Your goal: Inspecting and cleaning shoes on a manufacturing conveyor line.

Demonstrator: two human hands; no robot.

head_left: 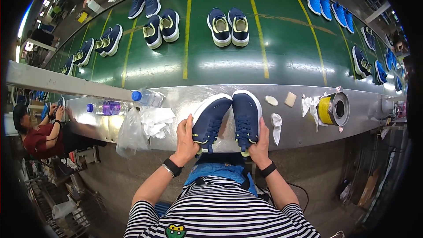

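My left hand [185, 143] grips a navy sneaker [208, 119] by its heel end, thumb along the outer side. Its mate, another navy sneaker [246, 119], is held the same way in my right hand [261, 146]. The two shoes sit side by side over the metal ledge, white-soled toes pointing away from me and almost meeting. Dark laces and a pale yellow-green lining show at the collars. The fingers beneath both shoes are hidden.
Beyond the metal ledge [282, 139], a green conveyor belt [220, 66] carries several navy and blue shoes. Plastic bottles [149, 98], white tissues [156, 121] and a clear bag [131, 134] lie left; a crumpled tissue [276, 128] and yellow-labelled tin [333, 109] right. Co-workers are left and far.
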